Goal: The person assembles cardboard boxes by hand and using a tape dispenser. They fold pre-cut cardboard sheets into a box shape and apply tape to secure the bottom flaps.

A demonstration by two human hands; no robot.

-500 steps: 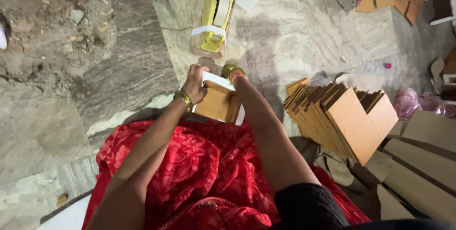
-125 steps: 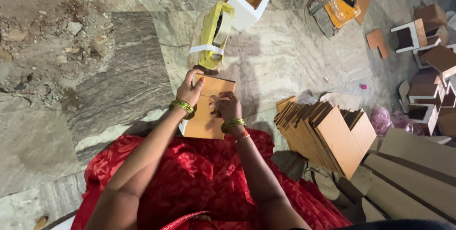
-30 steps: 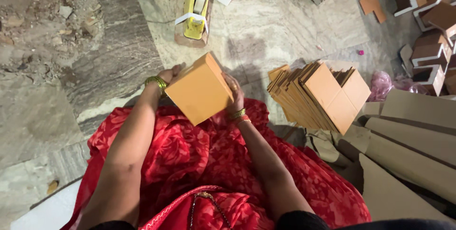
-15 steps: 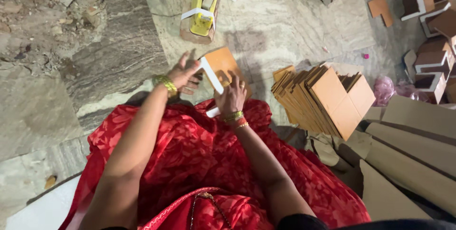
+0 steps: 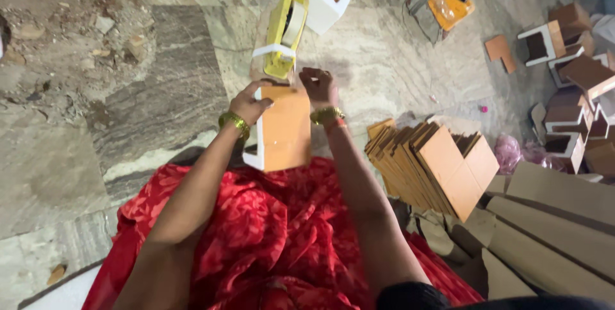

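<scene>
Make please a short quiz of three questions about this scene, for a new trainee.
1. True or false: the left hand touches the small cardboard box.
2. What colour is the tape dispenser on the floor beyond the box?
A. blue
B. yellow
C. black
3. Fill in: the stack of flat cardboard pieces lies on the person's ____ side.

Key:
1. True; it grips the box's left edge.
2. B.
3. Right. The right hand is at the top edge of the box, near the dispenser.
</scene>
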